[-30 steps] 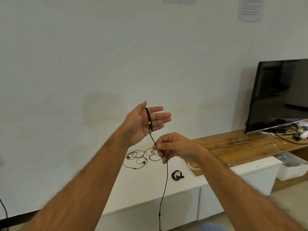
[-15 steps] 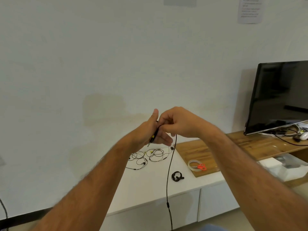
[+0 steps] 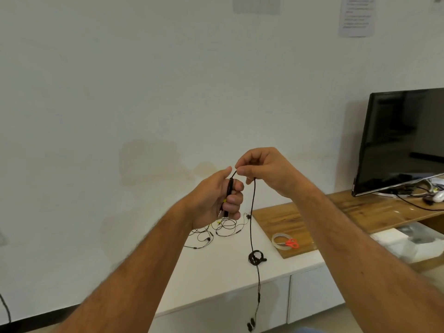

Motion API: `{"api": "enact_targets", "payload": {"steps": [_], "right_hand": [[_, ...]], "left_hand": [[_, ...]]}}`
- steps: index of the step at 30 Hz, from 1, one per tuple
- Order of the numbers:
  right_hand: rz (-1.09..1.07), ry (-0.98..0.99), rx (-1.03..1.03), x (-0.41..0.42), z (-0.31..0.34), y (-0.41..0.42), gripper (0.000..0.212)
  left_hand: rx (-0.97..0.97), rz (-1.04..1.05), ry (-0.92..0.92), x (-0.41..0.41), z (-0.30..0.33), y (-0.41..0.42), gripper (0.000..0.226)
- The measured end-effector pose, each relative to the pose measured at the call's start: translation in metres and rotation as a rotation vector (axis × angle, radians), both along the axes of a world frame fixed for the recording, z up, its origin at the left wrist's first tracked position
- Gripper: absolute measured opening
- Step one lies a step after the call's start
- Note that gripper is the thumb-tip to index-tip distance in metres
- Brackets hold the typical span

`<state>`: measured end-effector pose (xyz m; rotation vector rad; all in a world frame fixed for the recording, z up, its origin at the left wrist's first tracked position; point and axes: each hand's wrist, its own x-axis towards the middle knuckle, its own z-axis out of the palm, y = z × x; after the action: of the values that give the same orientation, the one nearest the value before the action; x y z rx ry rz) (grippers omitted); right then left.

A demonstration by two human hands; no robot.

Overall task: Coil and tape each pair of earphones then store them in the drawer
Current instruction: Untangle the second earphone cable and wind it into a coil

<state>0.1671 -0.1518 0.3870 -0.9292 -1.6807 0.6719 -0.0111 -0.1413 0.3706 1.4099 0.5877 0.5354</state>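
My left hand (image 3: 217,198) grips the earphone cable (image 3: 251,212) plug end upright. My right hand (image 3: 262,171), just beside, pinches the cable; its tail hangs straight down.

Two sheets of paper are taped high on the wall. The right-hand sheet (image 3: 356,15) carries several lines of printed text, but they are far too small and blurred to read, not one word of it. The grey sheet (image 3: 256,4) near the top middle shows only a faint mark at its upper edge, unreadable as well. The dark screen (image 3: 406,138) at the right shows no brand or lettering that can be made out. Nothing else in view bears writing that can be read.
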Motion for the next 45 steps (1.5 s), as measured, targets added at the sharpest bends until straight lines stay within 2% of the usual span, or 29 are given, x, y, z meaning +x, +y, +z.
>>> {"api": "enact_targets", "payload": {"steps": [6,12,15,19,24,29,35,38,42,45], "right_hand": [[0.061,0.035,-0.008,0.003,0.004,-0.001,0.016],[0.111,0.133,-0.061,0.002,-0.007,0.003,0.013],[0.173,0.199,-0.125,-0.007,-0.019,0.002,0.027],[0.238,0.241,-0.251,-0.02,-0.042,-0.003,0.023],[0.321,0.114,-0.419,-0.027,-0.072,-0.009,0.017],[0.331,-0.031,-0.459,-0.02,-0.059,-0.021,0.018],[0.134,-0.446,-0.459,-0.009,-0.02,-0.032,0.015],[-0.022,-0.631,-0.328,-0.01,-0.003,-0.036,0.007],[-0.243,-0.787,0.002,-0.014,0.014,-0.037,0.007],[-0.232,-0.731,0.137,-0.012,0.017,-0.035,0.008]], "left_hand": [[-0.101,-0.044,-0.043,-0.001,-0.002,-0.002,0.04],[-0.079,-0.113,-0.173,0.002,0.004,-0.011,0.032],[-0.068,-0.134,-0.258,0.004,0.011,-0.014,0.025],[-0.08,-0.049,-0.355,0.006,0.018,-0.007,0.036],[0.015,0.117,-0.403,0.002,0.026,0.002,0.043],[0.151,0.211,-0.247,-0.008,0.023,0.012,0.045],[0.179,0.195,-0.078,-0.015,0.019,0.013,0.046],[0.24,0.151,0.079,-0.014,0.013,0.012,0.044],[0.279,0.071,0.258,-0.009,0.006,0.003,0.049],[0.19,-0.022,0.266,-0.005,0.005,-0.005,0.064]]}}
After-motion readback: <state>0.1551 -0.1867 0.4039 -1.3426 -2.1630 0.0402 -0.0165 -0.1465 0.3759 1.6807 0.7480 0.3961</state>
